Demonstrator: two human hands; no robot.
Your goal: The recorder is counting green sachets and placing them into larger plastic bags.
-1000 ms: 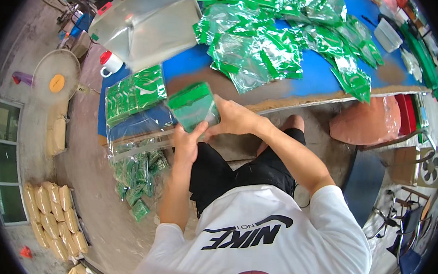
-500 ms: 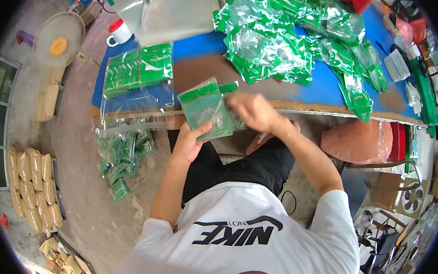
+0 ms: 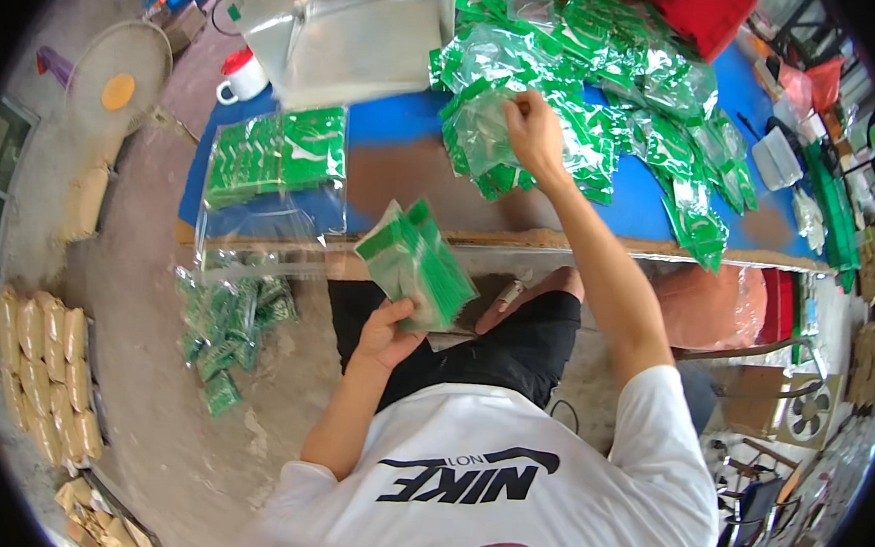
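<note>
My left hand grips a small stack of flat green-and-clear plastic packets, held fanned over my lap just off the table's near edge. Reaching forward, my right hand is closed with its fingertips pinching a clear-fronted packet on the near side of a large loose heap of similar packets. To the left, a clear plastic bag lies over the table edge with neat rows of green packets in it.
The blue table carries large clear plastic sheets or bags, a white mug with a red lid and a red container. Filled green packets lie on the floor left. A round fan and stacked tan bags stand farther left.
My right hand has moved forward from beside the held packets to the heap and closed on a packet there. My left hand has shifted slightly nearer my body, and its stack is tilted and fanned.
</note>
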